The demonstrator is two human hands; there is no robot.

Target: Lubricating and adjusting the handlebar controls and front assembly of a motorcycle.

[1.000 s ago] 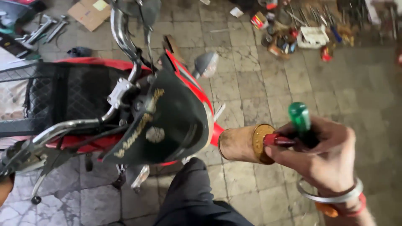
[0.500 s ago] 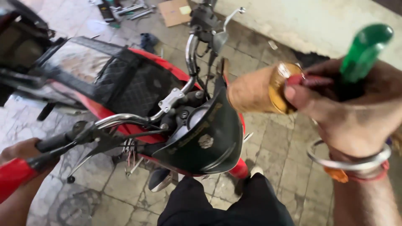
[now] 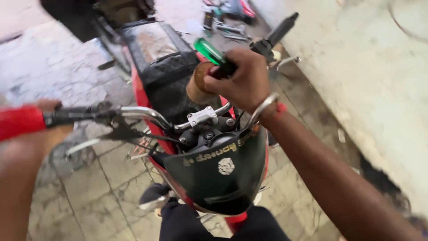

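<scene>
My right hand (image 3: 244, 80) is closed tight around the green screwdriver (image 3: 209, 51) near the top middle, its long handle pointing up-left beside the brown grip (image 3: 196, 87), while my left hand (image 3: 33, 134) holds the red handlebar end (image 3: 20, 122).

Compared with 1 second back, our right hand (image 3: 243, 80) with the green-handled screwdriver (image 3: 214, 56) and the brown grip (image 3: 198, 85) sits up over the middle of the handlebar (image 3: 178, 120) now, instead of low at the right edge of view. The view swings too: the black visor (image 3: 223, 172) drops to the bottom centre, the quilted seat (image 3: 165, 58) runs straight away from us, and a pale wall (image 3: 356, 67) fills the right side where tiled floor was. Our left hand (image 3: 26, 125) on the red grip (image 3: 20, 122) comes into view at the left.
</scene>
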